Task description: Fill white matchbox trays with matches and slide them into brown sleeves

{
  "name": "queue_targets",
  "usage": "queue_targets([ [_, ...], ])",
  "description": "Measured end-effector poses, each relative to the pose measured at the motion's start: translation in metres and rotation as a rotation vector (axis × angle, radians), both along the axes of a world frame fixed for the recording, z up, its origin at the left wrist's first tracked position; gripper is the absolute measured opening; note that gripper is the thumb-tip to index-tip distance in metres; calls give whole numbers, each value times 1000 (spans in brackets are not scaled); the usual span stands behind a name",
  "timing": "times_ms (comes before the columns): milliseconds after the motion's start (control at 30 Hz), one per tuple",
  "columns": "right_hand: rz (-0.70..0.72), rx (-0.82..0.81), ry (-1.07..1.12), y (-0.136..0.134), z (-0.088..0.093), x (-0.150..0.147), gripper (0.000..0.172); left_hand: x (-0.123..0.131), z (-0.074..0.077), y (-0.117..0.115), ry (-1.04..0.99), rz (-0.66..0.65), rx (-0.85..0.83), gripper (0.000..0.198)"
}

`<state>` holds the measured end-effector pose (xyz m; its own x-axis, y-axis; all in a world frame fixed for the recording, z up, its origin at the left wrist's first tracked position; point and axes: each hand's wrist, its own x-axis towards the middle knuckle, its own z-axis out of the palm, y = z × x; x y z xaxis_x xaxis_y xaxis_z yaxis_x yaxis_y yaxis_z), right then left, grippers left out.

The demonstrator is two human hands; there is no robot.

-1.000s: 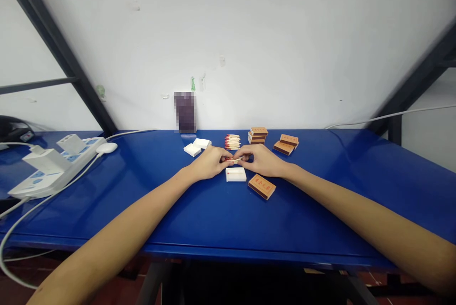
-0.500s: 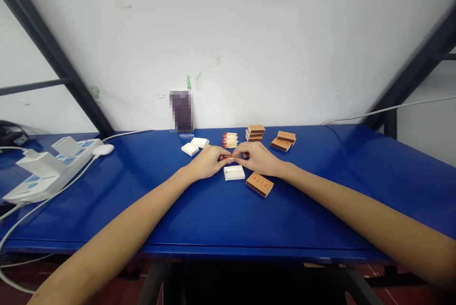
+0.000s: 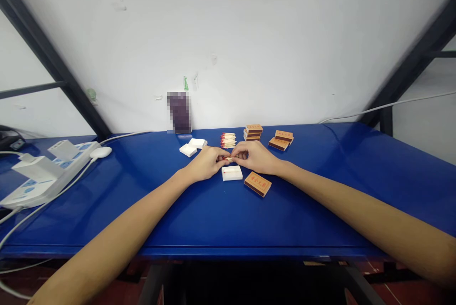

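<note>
Between my hands is a small bunch of matches (image 3: 230, 158), red heads toward the left. My left hand (image 3: 204, 163) pinches the head end, and my right hand (image 3: 257, 157) pinches the other end; fingers partly hide the bunch. Just in front of them lies a white matchbox tray (image 3: 232, 173) with a match inside. An orange matchbox sleeve (image 3: 258, 184) with red lettering lies to its right, turned at an angle. Behind my hands rests a pile of matches (image 3: 228, 140), heads to the left.
Two white trays (image 3: 188, 150) lie left of the pile. Stacked matchboxes (image 3: 253, 132) and a few more orange boxes (image 3: 281, 143) stand at the back right. A power strip (image 3: 53, 172) with white cables occupies the left of the blue table (image 3: 213, 219). A blurred dark object (image 3: 181, 112) leans on the wall.
The view has shifted slightly, moving everything a little left in the picture. My hands stay at the bunch of matches, with only small finger movement.
</note>
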<state>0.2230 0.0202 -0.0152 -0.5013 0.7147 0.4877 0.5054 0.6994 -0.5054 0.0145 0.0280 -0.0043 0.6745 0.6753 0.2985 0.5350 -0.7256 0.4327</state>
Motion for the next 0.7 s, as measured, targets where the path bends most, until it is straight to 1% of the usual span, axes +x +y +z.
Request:
queue_targets([
  [133, 31, 25, -37, -1, 2, 0, 13, 0, 0, 0, -15, -2, 4, 16],
  [333, 28, 15, -50, -1, 2, 5, 11, 1, -1, 2, 0, 13, 12, 18],
  [500, 35, 115, -102, 2, 0, 12, 15, 0, -3, 3, -17, 11, -3, 25],
  [600, 36, 73, -102, 2, 0, 12, 17, 0, -4, 2, -27, 16, -2, 26],
  [700, 26, 30, -97, 0, 0, 11, 16, 1, -5, 1, -45, 17, -2, 23],
])
